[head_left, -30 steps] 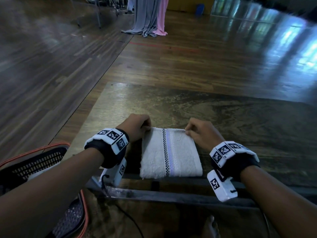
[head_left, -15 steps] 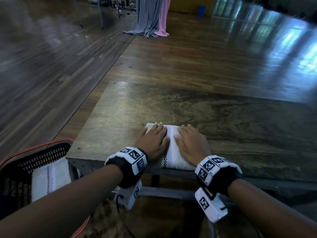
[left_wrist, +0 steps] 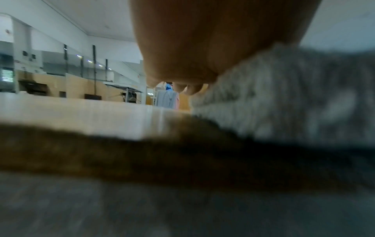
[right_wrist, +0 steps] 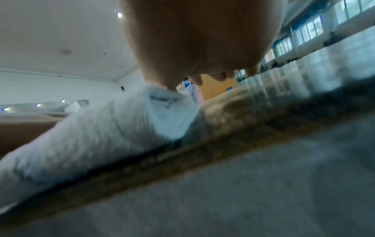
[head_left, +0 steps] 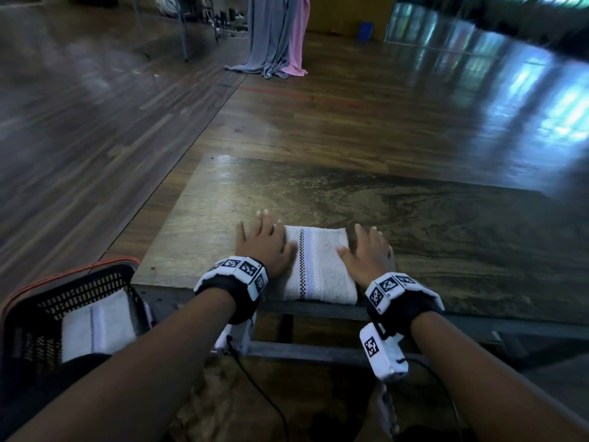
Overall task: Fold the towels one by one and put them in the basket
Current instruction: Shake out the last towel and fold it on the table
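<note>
A folded white towel [head_left: 318,266] with a checked stripe lies at the near edge of the wooden table [head_left: 414,224]. My left hand [head_left: 264,242] lies flat with straight fingers over the towel's left edge. My right hand [head_left: 366,253] lies flat over its right edge, thumb on the cloth. The wrist views show the towel [left_wrist: 284,96] [right_wrist: 101,136] close under each palm. A black basket [head_left: 38,301] with an orange rim stands low at the left. Inside it lies another folded towel [head_left: 95,327].
Grey and pink cloths [head_left: 277,33] hang down to the wooden floor [head_left: 350,122] far behind the table. A metal rail [head_left: 318,352] runs under the table's near edge. Cables hang from my wrist cameras.
My hands pinched the towel's far corners, then pressed flat side by side on its middle. Now they have slid apart to its left and right edges.
</note>
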Tool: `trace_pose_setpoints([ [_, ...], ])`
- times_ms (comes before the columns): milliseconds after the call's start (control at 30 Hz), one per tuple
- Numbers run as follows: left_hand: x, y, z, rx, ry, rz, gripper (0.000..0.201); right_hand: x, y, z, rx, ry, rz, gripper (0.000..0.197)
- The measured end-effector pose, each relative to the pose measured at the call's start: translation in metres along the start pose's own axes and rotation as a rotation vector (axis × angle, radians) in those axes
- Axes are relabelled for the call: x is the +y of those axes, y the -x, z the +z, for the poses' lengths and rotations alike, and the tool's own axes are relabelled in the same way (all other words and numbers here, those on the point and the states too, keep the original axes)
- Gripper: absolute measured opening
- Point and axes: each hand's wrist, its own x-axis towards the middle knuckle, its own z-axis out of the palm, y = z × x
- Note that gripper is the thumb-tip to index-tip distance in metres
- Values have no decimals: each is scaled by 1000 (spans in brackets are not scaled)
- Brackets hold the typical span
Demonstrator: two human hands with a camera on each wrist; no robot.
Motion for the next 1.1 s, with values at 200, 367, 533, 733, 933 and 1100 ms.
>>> trace_pose_setpoints([
  [200,4,-8,-33,-54,218,-206,37,-11,-14,-31,-225,2,145,56],
  [367,-4,4,-24,-88,316,-198,29,-14,-1,-30,-228,-37,111,49],
  [533,-1,22,-30,-102,391,-177,30,-15,3,-21,-289,-248,164,50],
  [733,-9,61,-18,-76,798,-264,24,-16,36,-22,-290,-394,156,28],
  [933,-16,133,39,52,1216,-281,37,-8,105,5,-254,-563,156,25],
  [1100,-28,179,52,22,1050,-158,27,7,170,39,-402,-771,242,19],
])
